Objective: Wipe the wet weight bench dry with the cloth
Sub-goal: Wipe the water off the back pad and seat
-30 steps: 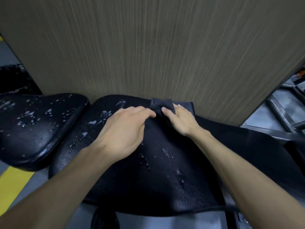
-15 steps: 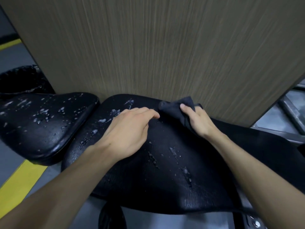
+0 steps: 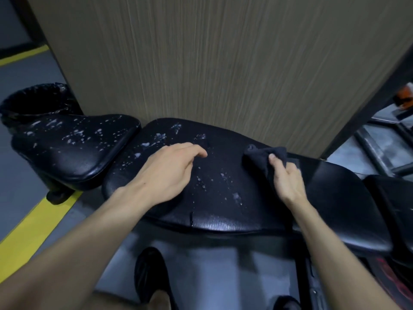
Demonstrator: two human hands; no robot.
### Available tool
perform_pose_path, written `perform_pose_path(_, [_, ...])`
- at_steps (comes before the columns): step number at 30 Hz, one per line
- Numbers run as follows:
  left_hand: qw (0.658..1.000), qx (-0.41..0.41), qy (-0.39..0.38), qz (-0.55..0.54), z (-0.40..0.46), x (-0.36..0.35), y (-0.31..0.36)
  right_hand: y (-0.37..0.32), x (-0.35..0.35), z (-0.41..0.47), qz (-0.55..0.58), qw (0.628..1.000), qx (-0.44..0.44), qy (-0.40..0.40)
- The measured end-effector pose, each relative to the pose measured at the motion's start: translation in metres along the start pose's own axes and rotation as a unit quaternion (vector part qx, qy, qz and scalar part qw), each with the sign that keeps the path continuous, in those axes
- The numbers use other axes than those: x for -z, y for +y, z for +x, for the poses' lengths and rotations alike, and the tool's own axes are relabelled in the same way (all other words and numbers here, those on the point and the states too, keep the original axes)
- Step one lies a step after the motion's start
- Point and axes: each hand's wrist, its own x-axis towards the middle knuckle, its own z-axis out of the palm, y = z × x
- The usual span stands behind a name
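Note:
The black padded weight bench [image 3: 223,211] lies across the middle, speckled with water drops on its left and centre. A separate black seat pad [image 3: 73,151] to the left is also wet. My right hand [image 3: 287,180] grips a bunched dark cloth [image 3: 261,156] near the bench's far edge. My left hand [image 3: 169,171] rests palm down on the bench, fingers loosely bent, a hand's width left of the cloth and holding nothing.
A wood-grain panel [image 3: 212,63] stands right behind the bench. A black lined bin [image 3: 33,101] sits at far left. Yellow floor line [image 3: 29,233] runs at lower left. Metal frame bars [image 3: 384,148] lie at right. My dark shoe [image 3: 149,274] is under the bench.
My right hand has pulled the cloth to the right, away from my left hand, and bunched it. The left hand has stayed on the pad. The view has widened and shifted.

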Motion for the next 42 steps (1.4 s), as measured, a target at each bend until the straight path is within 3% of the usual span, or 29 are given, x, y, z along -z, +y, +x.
perform_pose_path(3, [1.0,-0.001,-0.012,0.002,-0.024,-0.003,0.008,-0.001,-0.033,-0.065,-0.045,0.999,0.003,-0.002])
perform_pose_path(6, [1.0,0.0,-0.02,0.002,-0.041,-0.008,0.017,-0.002,-0.051,-0.127,-0.07,0.984,0.131,-0.1])
perform_pose_path(8, [0.999,0.0,-0.034,0.005,-0.052,-0.012,0.022,0.007,-0.036,-0.129,-0.075,0.977,0.17,-0.101])
perform_pose_path(12, [0.999,0.017,-0.035,0.022,-0.074,-0.006,0.018,0.029,0.013,-0.109,-0.088,0.995,0.045,0.009])
perform_pose_path(15, [0.997,0.034,-0.04,0.048,-0.093,0.004,0.011,0.028,-0.001,-0.119,-0.069,0.994,0.009,0.079])
perform_pose_path(17, [0.996,0.048,-0.035,0.061,-0.103,0.014,0.009,0.017,-0.033,-0.134,-0.071,0.994,0.036,0.077])
perform_pose_path(20, [0.996,0.06,-0.009,0.069,-0.109,0.025,0.01,-0.016,-0.077,-0.171,-0.078,0.989,0.126,-0.015])
perform_pose_path(22, [0.995,0.07,-0.009,0.073,-0.114,0.028,0.015,-0.02,-0.086,-0.181,-0.098,0.973,0.201,-0.064])
perform_pose_path(24, [0.993,0.083,-0.029,0.073,-0.126,0.03,0.017,-0.013,-0.074,-0.175,-0.115,0.965,0.219,-0.085])
perform_pose_path(29, [0.987,0.141,-0.042,0.066,-0.168,0.036,0.0,0.045,-0.007,-0.137,-0.135,0.982,0.134,0.011])
perform_pose_path(32, [0.982,0.166,-0.062,0.058,-0.18,0.033,-0.013,0.064,-0.001,-0.134,-0.148,0.982,0.107,0.047])
perform_pose_path(36, [0.975,0.168,-0.133,0.056,-0.177,0.029,-0.032,0.038,-0.054,-0.169,-0.182,0.965,0.171,0.079])
perform_pose_path(42, [0.977,0.173,-0.123,0.036,-0.142,0.043,-0.067,-0.037,-0.186,-0.208,-0.24,0.908,0.343,-0.002])
